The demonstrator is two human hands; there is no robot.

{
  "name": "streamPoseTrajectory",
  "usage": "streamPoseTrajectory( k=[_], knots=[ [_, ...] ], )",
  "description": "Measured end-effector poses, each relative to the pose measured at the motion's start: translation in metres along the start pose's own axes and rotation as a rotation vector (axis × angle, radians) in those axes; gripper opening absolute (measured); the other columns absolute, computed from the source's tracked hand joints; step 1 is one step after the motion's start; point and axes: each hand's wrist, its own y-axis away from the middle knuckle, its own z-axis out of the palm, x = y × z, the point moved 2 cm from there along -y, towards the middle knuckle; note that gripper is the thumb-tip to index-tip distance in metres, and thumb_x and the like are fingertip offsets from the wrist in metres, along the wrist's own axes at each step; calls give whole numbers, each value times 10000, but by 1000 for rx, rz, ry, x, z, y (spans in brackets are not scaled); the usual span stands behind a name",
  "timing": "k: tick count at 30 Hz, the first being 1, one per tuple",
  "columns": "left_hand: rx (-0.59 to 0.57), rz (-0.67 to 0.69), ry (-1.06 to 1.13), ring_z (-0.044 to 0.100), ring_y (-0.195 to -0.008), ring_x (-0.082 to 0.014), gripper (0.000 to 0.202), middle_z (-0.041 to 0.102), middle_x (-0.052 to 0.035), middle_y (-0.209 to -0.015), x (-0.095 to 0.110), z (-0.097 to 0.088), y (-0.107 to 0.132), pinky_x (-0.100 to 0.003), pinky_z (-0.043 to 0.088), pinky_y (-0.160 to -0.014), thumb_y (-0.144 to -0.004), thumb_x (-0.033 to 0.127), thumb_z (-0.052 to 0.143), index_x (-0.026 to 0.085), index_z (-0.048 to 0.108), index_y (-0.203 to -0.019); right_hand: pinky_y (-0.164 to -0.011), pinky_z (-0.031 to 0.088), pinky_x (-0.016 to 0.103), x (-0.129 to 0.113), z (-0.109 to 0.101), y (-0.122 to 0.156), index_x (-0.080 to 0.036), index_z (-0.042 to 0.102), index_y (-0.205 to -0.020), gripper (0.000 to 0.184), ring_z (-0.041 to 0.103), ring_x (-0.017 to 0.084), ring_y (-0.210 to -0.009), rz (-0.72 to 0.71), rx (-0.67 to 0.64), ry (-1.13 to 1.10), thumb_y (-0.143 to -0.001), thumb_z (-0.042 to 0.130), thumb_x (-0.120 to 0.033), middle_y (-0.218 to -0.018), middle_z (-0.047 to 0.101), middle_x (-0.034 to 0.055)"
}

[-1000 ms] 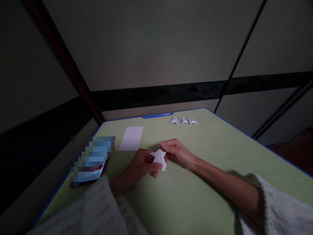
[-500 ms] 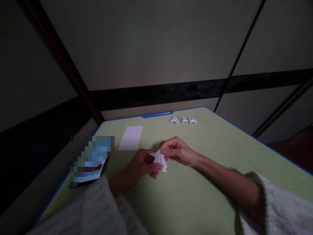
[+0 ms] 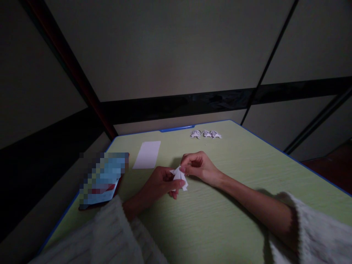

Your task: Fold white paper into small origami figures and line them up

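A small white folded paper figure (image 3: pixel 179 177) is held just above the table between my two hands. My left hand (image 3: pixel 162 181) is closed on its lower left side, the thumb lying across the front and the fingers behind. With thumb and fingertips, my right hand (image 3: pixel 198 167) pinches its upper right corner. The figure has pointed flaps and a crease down the middle; part of it is hidden under the left thumb.
Several similar folded paper figures (image 3: pixel 216 134) sit at the far edge of the light green table (image 3: pixel 236 227). Flat white paper (image 3: pixel 147 155) lies left of centre. A tablet-like device (image 3: pixel 110 179), partly blurred, is at the left edge. Behind the table stand panelled doors (image 3: pixel 170 51).
The fingers of my right hand have shifted slightly up at the top corner, and my left thumb sits a little higher on the paper. Both hands keep hold of the figure.
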Motion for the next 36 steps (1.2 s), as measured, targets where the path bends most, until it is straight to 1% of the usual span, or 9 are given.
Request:
streamPoseTrajectory(
  k=[3, 6, 10, 15, 20, 27, 36],
  knots=[
    [19, 13, -11, 468, -335, -66, 184, 530, 40, -383, 0, 0, 0, -179, 368, -376, -553, 268, 649, 110, 557, -530, -428, 319, 162, 6, -1, -1, -100, 604, -565, 73, 434, 31, -431, 39, -31, -59, -581, 645, -158, -470, 524, -34],
    [12, 38, -3, 471, -344, -65, 185, 534, 40, -398, 0, 1, 1, -180, 379, -389, -563, 273, 647, 104, 572, -571, -452, 342, 165, 11, -2, -1, -102, 623, -620, 80, 463, 36, -447, 86, -86, -161, -584, 650, -169, -497, 563, -21],
    [-8, 68, 16, 475, -355, -62, 199, 538, 33, -411, 0, 0, 2, -173, 377, -392, -576, 285, 641, 101, 567, -573, -483, 371, 172, 12, -2, -1, -109, 638, -645, 98, 495, 44, -488, 79, -124, -211, -568, 663, -165, -565, 598, -4],
    [-12, 59, 16, 475, -352, -68, 226, 534, 35, -418, -3, -1, 1, -182, 387, -386, -561, 309, 652, 103, 565, -595, -467, 374, 173, 11, 0, 1, -113, 634, -610, 82, 485, 48, -480, 24, -75, -158, -563, 663, -172, -546, 582, -11],
    [2, 75, -11, 471, -349, -65, 196, 526, 40, -405, -3, -1, 2, -179, 387, -387, -586, 288, 634, 106, 560, -582, -442, 352, 170, 10, 4, 3, -111, 619, -585, 75, 476, 50, -462, 18, -16, -118, -569, 652, -176, -520, 566, -15],
    [36, 53, -2, 466, -343, -67, 176, 522, 43, -394, 1, 1, 3, -182, 377, -374, -563, 258, 644, 104, 557, -563, -441, 343, 181, 11, 6, 3, -111, 609, -569, 65, 463, 53, -441, 10, 9, -141, -574, 643, -166, -501, 561, -19],
    [27, 80, -2, 465, -340, -63, 155, 519, 43, -394, 1, 1, 2, -177, 383, -377, -596, 235, 622, 100, 552, -570, -441, 334, 185, 11, 8, 2, -111, 592, -556, 87, 461, 58, -437, 30, 3, -182, -588, 641, -175, -482, 556, -19]
  ],
)
